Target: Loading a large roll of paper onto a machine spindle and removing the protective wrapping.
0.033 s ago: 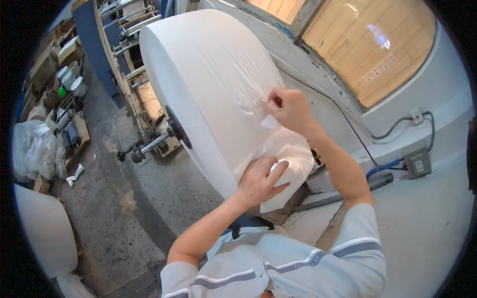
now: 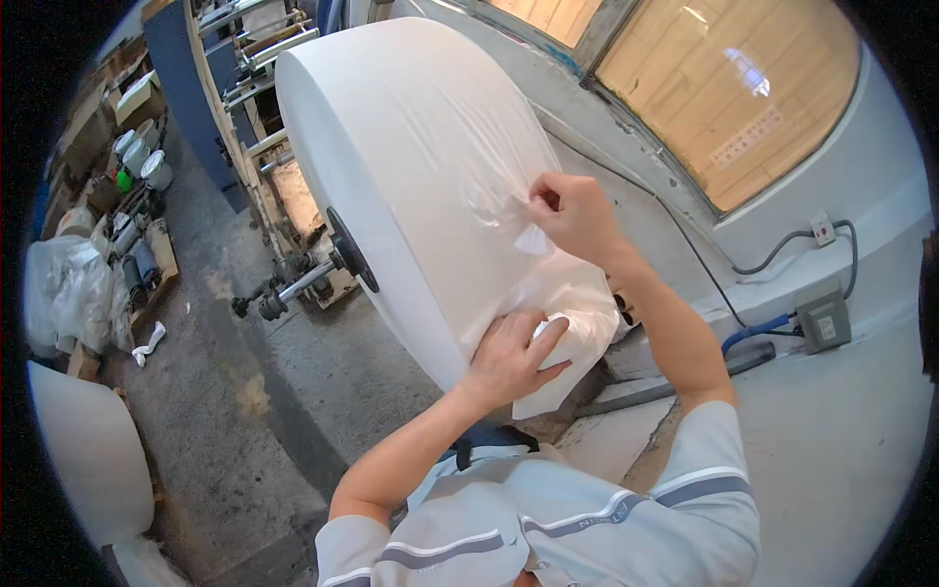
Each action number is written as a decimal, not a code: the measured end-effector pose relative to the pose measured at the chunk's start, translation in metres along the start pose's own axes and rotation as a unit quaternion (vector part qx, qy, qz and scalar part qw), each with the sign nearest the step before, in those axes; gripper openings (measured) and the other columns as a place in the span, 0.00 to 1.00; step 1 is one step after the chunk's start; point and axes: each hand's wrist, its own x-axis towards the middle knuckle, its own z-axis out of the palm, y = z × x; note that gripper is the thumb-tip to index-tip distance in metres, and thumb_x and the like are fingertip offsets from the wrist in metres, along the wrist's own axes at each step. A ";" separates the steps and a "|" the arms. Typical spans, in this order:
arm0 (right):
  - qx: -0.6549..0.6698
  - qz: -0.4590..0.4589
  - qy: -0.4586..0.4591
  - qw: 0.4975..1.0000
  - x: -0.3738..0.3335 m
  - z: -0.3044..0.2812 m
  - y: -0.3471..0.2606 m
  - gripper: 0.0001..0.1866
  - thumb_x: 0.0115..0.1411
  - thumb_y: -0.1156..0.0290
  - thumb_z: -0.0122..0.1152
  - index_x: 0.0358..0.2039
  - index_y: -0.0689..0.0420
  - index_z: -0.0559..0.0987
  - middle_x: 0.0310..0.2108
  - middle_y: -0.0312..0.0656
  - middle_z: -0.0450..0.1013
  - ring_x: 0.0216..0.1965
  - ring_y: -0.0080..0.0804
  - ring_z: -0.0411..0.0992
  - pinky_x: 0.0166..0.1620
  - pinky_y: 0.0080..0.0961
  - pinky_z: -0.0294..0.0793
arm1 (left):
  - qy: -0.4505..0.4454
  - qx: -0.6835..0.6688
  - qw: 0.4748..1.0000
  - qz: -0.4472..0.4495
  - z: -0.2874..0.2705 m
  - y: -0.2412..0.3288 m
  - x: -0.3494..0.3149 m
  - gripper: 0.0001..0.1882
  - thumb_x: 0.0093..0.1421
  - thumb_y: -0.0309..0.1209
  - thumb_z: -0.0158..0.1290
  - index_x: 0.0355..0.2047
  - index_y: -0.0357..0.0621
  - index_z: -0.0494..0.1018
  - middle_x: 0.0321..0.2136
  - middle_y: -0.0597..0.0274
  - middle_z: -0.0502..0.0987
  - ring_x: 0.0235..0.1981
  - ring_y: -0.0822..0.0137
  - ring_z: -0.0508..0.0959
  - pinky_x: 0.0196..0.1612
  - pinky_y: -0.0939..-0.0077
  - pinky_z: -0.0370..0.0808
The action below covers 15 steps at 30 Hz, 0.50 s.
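A very large white roll (image 2: 391, 147) of thin plastic film lies in front of me, its outer layer wrinkled. My right hand (image 2: 575, 217) is closed in a pinch on the film at the roll's right side, and a small flap (image 2: 533, 241) of it sticks out below the fingers. My left hand (image 2: 515, 360) rests on the near part of the roll, fingers spread and thumb apart. A loose, crumpled end of film (image 2: 582, 313) bulges between the hands and hangs down beside the left one.
A metal shaft (image 2: 308, 282) with a black disc comes out of the roll's left end. Behind stands a machine frame (image 2: 230, 117) with rollers. Buckets (image 2: 155, 169) and clear plastic bags (image 2: 73, 284) lie at left. A grey electrical box (image 2: 824, 321) and cables are on the right wall.
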 end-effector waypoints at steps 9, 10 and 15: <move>-0.021 -0.041 0.070 0.996 -0.018 -0.008 0.002 0.14 0.56 0.64 0.69 0.39 0.57 0.80 0.33 0.41 0.77 0.30 0.30 0.76 0.34 0.26 0.75 | -0.008 0.024 1.000 -0.002 0.006 0.003 -0.001 0.33 0.44 0.39 0.69 0.50 0.47 0.71 0.39 0.58 0.72 0.37 0.58 0.76 0.39 0.64 0.73; -0.020 -0.040 0.071 0.996 -0.017 -0.005 0.001 0.14 0.56 0.64 0.69 0.39 0.57 0.80 0.33 0.41 0.77 0.30 0.30 0.76 0.34 0.26 0.75 | -0.013 0.027 1.000 -0.003 0.007 0.003 -0.001 0.33 0.44 0.39 0.70 0.50 0.47 0.71 0.39 0.58 0.71 0.37 0.58 0.76 0.39 0.64 0.72; -0.088 -0.206 0.092 0.970 -0.008 0.006 -0.011 0.12 0.56 0.68 0.67 0.40 0.57 0.79 0.35 0.46 0.76 0.31 0.39 0.78 0.35 0.32 0.77 | -0.011 0.034 0.999 -0.003 0.008 0.002 -0.001 0.33 0.44 0.39 0.69 0.51 0.47 0.71 0.40 0.58 0.71 0.38 0.59 0.75 0.39 0.64 0.72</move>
